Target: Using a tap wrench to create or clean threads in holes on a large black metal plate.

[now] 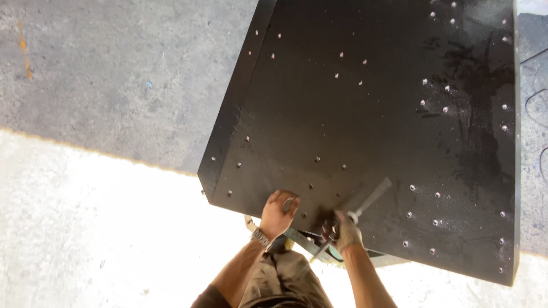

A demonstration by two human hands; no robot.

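At the black panel's near edge, left hand presses flat; right hand clenches a hammer.

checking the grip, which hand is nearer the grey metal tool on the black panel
Right. The right hand grips the grey metal tool at its lower end; the left hand rests apart from it on the black panel.
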